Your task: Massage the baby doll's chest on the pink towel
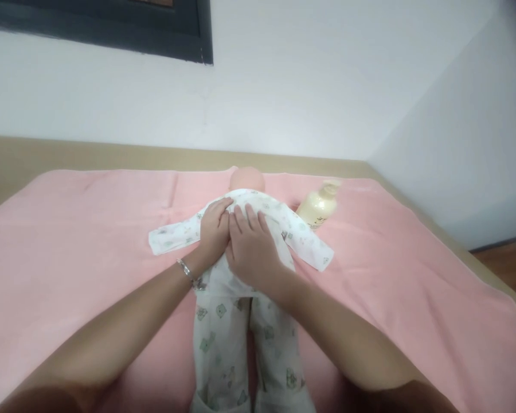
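Observation:
A baby doll lies on a pink blanket, its smooth round head pointing away from me. It wears a white printed long-sleeved top and matching printed trousers, with both sleeves spread out sideways. My left hand rests on the upper part of the top, a silver bracelet at its wrist. Flat beside it, touching it, my right hand lies on the middle of the top with fingers stretched toward the head. Neither hand grasps anything. The hands hide the middle of the top.
A cream pump bottle is on the blanket just beyond the right sleeve, leaning. Behind the blanket runs a tan surface edge against a white wall. A dark frame is at upper left, and brown floor shows at far right.

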Demonstrator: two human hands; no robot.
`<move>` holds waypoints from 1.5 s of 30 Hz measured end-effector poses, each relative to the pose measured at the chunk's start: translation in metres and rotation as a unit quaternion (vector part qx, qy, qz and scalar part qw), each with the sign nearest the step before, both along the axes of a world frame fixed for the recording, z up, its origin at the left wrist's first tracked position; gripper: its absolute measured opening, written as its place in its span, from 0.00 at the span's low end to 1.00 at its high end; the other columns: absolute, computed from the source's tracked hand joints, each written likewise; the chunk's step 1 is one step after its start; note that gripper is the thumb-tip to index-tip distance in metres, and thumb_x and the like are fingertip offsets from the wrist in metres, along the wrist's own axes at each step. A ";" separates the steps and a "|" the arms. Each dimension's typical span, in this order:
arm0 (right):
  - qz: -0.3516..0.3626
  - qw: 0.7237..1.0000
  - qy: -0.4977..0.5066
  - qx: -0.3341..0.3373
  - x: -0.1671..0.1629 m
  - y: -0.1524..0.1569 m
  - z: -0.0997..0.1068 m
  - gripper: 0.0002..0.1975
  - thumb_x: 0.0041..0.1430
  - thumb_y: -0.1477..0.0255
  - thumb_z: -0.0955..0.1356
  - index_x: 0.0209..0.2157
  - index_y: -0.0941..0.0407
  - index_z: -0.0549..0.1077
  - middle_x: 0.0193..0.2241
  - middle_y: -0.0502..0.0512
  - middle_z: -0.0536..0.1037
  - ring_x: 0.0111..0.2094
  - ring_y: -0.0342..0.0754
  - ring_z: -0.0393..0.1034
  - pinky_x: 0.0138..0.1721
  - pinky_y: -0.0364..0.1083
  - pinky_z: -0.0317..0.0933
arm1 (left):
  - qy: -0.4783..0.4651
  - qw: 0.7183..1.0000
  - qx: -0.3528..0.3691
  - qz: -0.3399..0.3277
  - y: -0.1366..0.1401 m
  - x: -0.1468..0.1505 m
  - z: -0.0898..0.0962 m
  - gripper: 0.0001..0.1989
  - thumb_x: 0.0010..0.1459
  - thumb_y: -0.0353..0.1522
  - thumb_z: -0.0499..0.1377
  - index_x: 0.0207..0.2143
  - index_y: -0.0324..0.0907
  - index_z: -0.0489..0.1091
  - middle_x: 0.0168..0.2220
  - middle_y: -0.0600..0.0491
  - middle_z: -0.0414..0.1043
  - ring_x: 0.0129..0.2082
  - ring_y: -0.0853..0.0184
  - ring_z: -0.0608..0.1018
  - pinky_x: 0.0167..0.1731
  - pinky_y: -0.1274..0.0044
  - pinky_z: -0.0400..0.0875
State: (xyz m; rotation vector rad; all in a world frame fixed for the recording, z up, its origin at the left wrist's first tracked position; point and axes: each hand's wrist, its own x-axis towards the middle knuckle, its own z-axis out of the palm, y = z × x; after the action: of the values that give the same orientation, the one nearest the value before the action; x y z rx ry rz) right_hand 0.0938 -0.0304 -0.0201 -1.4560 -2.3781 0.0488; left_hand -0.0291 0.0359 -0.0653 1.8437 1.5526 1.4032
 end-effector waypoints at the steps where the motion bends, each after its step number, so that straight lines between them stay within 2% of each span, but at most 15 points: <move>1: 0.020 1.000 0.006 -0.007 0.004 0.007 0.001 0.29 0.68 0.72 0.57 0.67 0.66 0.60 0.70 0.62 0.57 0.73 0.60 0.45 0.73 0.62 0.38 | 0.001 1.000 0.002 -0.003 0.000 0.000 0.001 0.22 0.61 0.32 0.46 0.48 0.40 0.76 0.53 0.48 0.77 0.55 0.61 0.76 0.62 0.63 0.69; 3: 0.049 0.998 0.020 -0.029 0.016 0.026 0.004 0.27 0.68 0.72 0.55 0.66 0.60 0.62 0.70 0.56 0.58 0.72 0.56 0.46 0.73 0.62 0.36 | 0.009 1.000 0.005 -0.008 -0.001 0.001 0.003 0.22 0.61 0.31 0.46 0.48 0.41 0.76 0.52 0.48 0.78 0.54 0.61 0.76 0.61 0.63 0.70; 5: 0.048 0.997 0.031 -0.057 0.028 0.046 0.006 0.27 0.70 0.68 0.55 0.67 0.56 0.62 0.71 0.53 0.55 0.73 0.56 0.45 0.72 0.64 0.37 | 0.018 1.000 0.004 -0.006 -0.002 0.002 0.005 0.22 0.60 0.31 0.46 0.49 0.42 0.75 0.53 0.49 0.77 0.55 0.61 0.76 0.62 0.63 0.69; 9: -0.031 0.996 0.042 -0.069 0.034 0.061 0.005 0.29 0.70 0.64 0.56 0.68 0.60 0.58 0.72 0.63 0.52 0.72 0.62 0.45 0.70 0.66 0.43 | 0.016 1.000 -0.003 0.005 -0.002 0.003 0.005 0.22 0.60 0.30 0.46 0.50 0.41 0.75 0.55 0.49 0.76 0.58 0.61 0.74 0.64 0.62 0.67; 13: -0.110 0.993 0.027 -0.020 0.013 0.032 -0.001 0.31 0.70 0.67 0.56 0.68 0.69 0.55 0.70 0.75 0.52 0.71 0.68 0.46 0.70 0.64 0.43 | 0.011 1.000 -0.004 0.005 0.000 0.002 0.002 0.22 0.60 0.31 0.46 0.50 0.40 0.75 0.55 0.48 0.76 0.58 0.60 0.75 0.64 0.62 0.67; 18: -0.022 1.000 -0.018 0.012 -0.004 0.002 -0.003 0.31 0.68 0.70 0.57 0.68 0.71 0.56 0.70 0.75 0.52 0.72 0.68 0.42 0.72 0.64 0.38 | 0.002 1.000 0.003 -0.003 0.001 -0.001 -0.001 0.21 0.60 0.32 0.48 0.50 0.39 0.75 0.54 0.47 0.76 0.57 0.60 0.75 0.63 0.64 0.68; 20: 0.006 1.000 -0.011 0.003 0.002 0.009 0.000 0.30 0.68 0.70 0.57 0.67 0.69 0.58 0.70 0.70 0.54 0.73 0.64 0.43 0.73 0.63 0.36 | -0.004 1.000 0.008 -0.007 0.001 0.000 0.000 0.21 0.60 0.33 0.48 0.50 0.39 0.75 0.54 0.47 0.76 0.56 0.60 0.76 0.62 0.64 0.69; 22: 0.037 0.999 0.000 -0.021 0.014 0.025 0.003 0.28 0.68 0.70 0.56 0.67 0.62 0.60 0.71 0.60 0.55 0.73 0.59 0.43 0.73 0.65 0.33 | -0.001 1.000 0.007 -0.007 0.000 0.000 0.001 0.21 0.61 0.32 0.47 0.50 0.40 0.75 0.54 0.48 0.77 0.56 0.61 0.76 0.62 0.63 0.69; 24: 0.040 0.998 0.013 -0.052 0.027 0.043 0.005 0.28 0.69 0.67 0.55 0.68 0.57 0.60 0.72 0.56 0.53 0.73 0.58 0.43 0.72 0.67 0.35 | 0.007 1.000 0.000 -0.002 -0.002 0.002 0.004 0.22 0.61 0.31 0.47 0.50 0.41 0.75 0.55 0.49 0.76 0.57 0.61 0.75 0.63 0.63 0.68; 28: -0.051 0.996 0.039 -0.069 0.037 0.061 0.005 0.31 0.70 0.63 0.57 0.69 0.62 0.56 0.72 0.65 0.51 0.72 0.62 0.44 0.71 0.64 0.42 | 0.013 1.000 -0.013 0.002 -0.003 0.003 0.007 0.22 0.60 0.30 0.46 0.50 0.41 0.75 0.56 0.49 0.75 0.59 0.60 0.74 0.65 0.62 0.66; 32: -0.121 0.991 0.022 -0.047 0.026 0.045 0.003 0.32 0.71 0.63 0.57 0.69 0.69 0.54 0.70 0.74 0.53 0.71 0.65 0.48 0.70 0.62 0.45 | 0.036 0.999 -0.025 -0.012 0.000 0.003 0.007 0.24 0.62 0.32 0.46 0.54 0.39 0.72 0.59 0.45 0.73 0.61 0.58 0.72 0.66 0.60 0.64; 37: -0.134 0.991 -0.017 0.017 0.012 0.019 0.001 0.31 0.71 0.66 0.56 0.67 0.72 0.56 0.67 0.80 0.59 0.69 0.67 0.54 0.68 0.61 0.50 | 0.102 0.993 -0.055 -0.036 0.010 0.001 0.008 0.28 0.66 0.38 0.45 0.63 0.35 0.64 0.67 0.41 0.62 0.69 0.54 0.63 0.71 0.55 0.53; 40: -0.113 0.993 -0.005 0.012 0.015 0.023 0.001 0.31 0.70 0.67 0.56 0.67 0.72 0.57 0.66 0.80 0.59 0.69 0.66 0.54 0.68 0.61 0.50 | 0.144 0.985 -0.088 -0.041 0.008 0.002 0.015 0.30 0.67 0.38 0.43 0.65 0.31 0.60 0.69 0.39 0.56 0.71 0.53 0.58 0.71 0.56 0.51; 42: -0.105 0.994 0.020 -0.017 0.020 0.033 0.001 0.31 0.70 0.67 0.56 0.66 0.74 0.57 0.67 0.79 0.58 0.69 0.66 0.52 0.68 0.61 0.50 | 0.186 0.979 -0.078 -0.037 0.000 0.006 0.021 0.28 0.67 0.36 0.43 0.62 0.29 0.63 0.67 0.36 0.60 0.70 0.51 0.61 0.70 0.54 0.54; 45: -0.122 0.990 0.044 -0.050 0.029 0.051 0.000 0.32 0.69 0.66 0.57 0.65 0.77 0.56 0.67 0.81 0.56 0.70 0.67 0.49 0.69 0.61 0.48 | 0.257 0.965 -0.002 -0.046 -0.020 0.015 0.025 0.23 0.66 0.30 0.44 0.56 0.29 0.68 0.59 0.34 0.69 0.66 0.48 0.67 0.67 0.53 0.59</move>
State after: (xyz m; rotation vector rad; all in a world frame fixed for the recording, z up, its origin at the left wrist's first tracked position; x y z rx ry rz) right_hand 0.1226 0.0204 -0.0197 -1.7441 -2.1395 0.1691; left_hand -0.0137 0.0164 -0.0403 2.3728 1.6568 0.9185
